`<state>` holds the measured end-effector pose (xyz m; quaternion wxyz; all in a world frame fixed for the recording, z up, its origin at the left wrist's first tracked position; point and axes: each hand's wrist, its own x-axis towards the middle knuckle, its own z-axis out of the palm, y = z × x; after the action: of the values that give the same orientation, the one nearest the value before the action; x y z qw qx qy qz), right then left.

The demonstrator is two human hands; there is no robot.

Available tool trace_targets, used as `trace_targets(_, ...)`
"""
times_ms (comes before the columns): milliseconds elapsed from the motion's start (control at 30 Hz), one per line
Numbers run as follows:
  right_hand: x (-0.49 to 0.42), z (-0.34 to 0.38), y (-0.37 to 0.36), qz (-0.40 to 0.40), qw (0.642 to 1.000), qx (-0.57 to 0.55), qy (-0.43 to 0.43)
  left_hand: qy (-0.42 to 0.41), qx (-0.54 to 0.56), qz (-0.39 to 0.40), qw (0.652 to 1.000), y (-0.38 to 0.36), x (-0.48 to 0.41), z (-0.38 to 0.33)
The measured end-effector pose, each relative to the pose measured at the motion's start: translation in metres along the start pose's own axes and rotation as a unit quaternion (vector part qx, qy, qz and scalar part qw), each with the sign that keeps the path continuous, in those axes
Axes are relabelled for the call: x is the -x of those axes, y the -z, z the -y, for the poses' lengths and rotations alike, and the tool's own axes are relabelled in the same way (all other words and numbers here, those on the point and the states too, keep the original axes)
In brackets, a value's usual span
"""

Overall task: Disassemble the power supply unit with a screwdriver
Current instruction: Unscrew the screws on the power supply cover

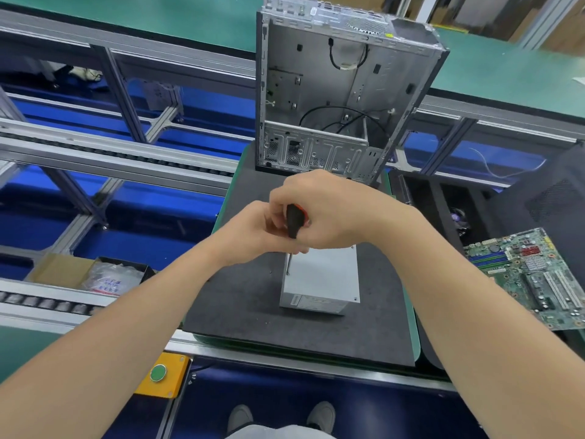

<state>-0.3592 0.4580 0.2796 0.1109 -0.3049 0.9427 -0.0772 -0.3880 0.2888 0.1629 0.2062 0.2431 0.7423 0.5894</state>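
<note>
1. The right hand (319,210) is wrapped around the black-and-red handle of the screwdriver (295,223), at the centre of the frame.
2. The left hand (250,231) is pressed against the right from the left. Its fingers curl in at the bottom of the handle, though the right hand partly hides the hold.
3. The screwdriver stands nearly upright, with its tip on the top face of the power supply unit (323,277), near the left edge.
4. The power supply unit, a grey metal box, lies flat on a black mat (247,305) just below the hands.
5. An open computer case (332,90) stands upright at the far end of the mat, in the upper centre.
6. A motherboard (535,277) lies at the right edge.
7. A green button (158,373) on a yellow box sits at the lower left, with a cardboard box (60,269) above it.
</note>
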Motion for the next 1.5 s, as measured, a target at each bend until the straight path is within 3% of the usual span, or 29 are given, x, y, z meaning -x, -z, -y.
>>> trace_targets(133, -0.006, 0.01, -0.015, -0.095, 0.985, 0.06, -0.127, 0.009, 0.002, -0.082, 0.997, -0.017, -0.005, 0.0)
trace_targets(233, -0.011, 0.012, -0.02, -0.114, 0.971, 0.081, -0.195, -0.011, -0.045, -0.117, 0.992, -0.026, -0.009, 0.003)
trace_targets(333, -0.011, 0.006, -0.014, -0.063, 0.99, 0.022, -0.128, 0.006, -0.073, -0.096, 0.993, -0.023, -0.009, 0.001)
trace_targets(433, -0.002, 0.003, -0.002, -0.009, 0.999, 0.0, -0.044, 0.011, -0.024, -0.043, 0.999, -0.015, -0.004, -0.001)
trace_targets(600, 0.003, -0.001, 0.004, 0.022, 1.0, -0.011, -0.014, 0.01, 0.022, 0.031, 0.999, -0.003, 0.003, -0.001)
trace_targets(700, 0.002, -0.001, 0.0, -0.01, 0.999, -0.012, -0.035, 0.01, -0.004, -0.013, 1.0, -0.002, 0.0, 0.002)
trace_targets(867, -0.004, 0.007, -0.015, -0.133, 0.97, 0.079, -0.19, -0.011, -0.053, -0.093, 0.994, -0.016, -0.01, 0.006)
trace_targets(967, -0.007, 0.002, -0.016, -0.122, 0.978, 0.022, -0.166, -0.015, -0.073, -0.095, 0.993, -0.019, -0.012, 0.007)
trace_targets(1067, -0.002, -0.005, -0.005, -0.065, 0.992, -0.04, -0.099, -0.005, -0.025, -0.043, 0.999, -0.011, -0.008, 0.009)
trace_targets(1233, 0.002, -0.013, 0.002, -0.008, 0.998, -0.024, -0.051, -0.027, 0.04, 0.021, 0.999, -0.003, -0.002, 0.008)
trace_targets(1367, 0.002, -0.016, -0.006, -0.068, 0.993, -0.043, -0.087, -0.018, 0.038, -0.015, 0.999, -0.006, -0.006, 0.011)
trace_targets(1500, -0.005, -0.009, -0.02, -0.155, 0.97, 0.057, -0.181, -0.024, 0.002, -0.076, 0.997, -0.013, -0.014, 0.013)
